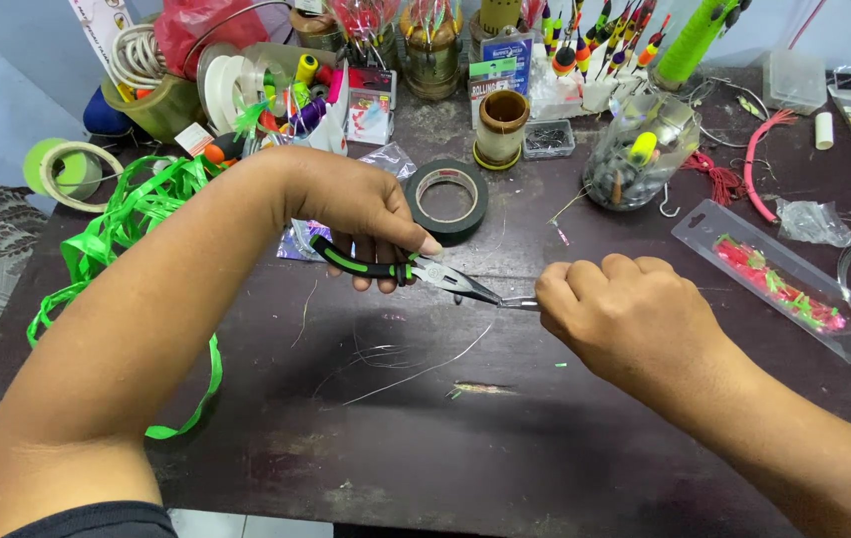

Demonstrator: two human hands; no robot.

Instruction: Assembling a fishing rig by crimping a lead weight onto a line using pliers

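Left hand [371,214] is wrapped tight round the black-and-green handles of the pliers [416,271], squeezing them so the long nose comes together on a small metal piece [519,303] at the tip. Right hand [625,319] is balled into a fist just beside that tip, pinching the other end of the same piece; what exactly it is stays hidden inside the fingers. Both hands meet above the middle of the dark surface [545,448], a little nearer the far edge than the near one.

By my read, this is the gripping stage: tool clamped, the piece steadied between nose and fist, a bend or a crimp under way. The next move would call for firm, even pressure on the handles and a steady right hand, or the piece could slip out of the nose.

Below the hands, loose strands of thin line [396,364] lie on the surface. A roll of black tape [447,199] sits just beyond the pliers. Green ribbon [117,234] spills over the left edge. Toward the right edge lies a clear packet [779,279] of red and green bits, and a jar [635,149] of small tackle stands near the far edge among floats and spools
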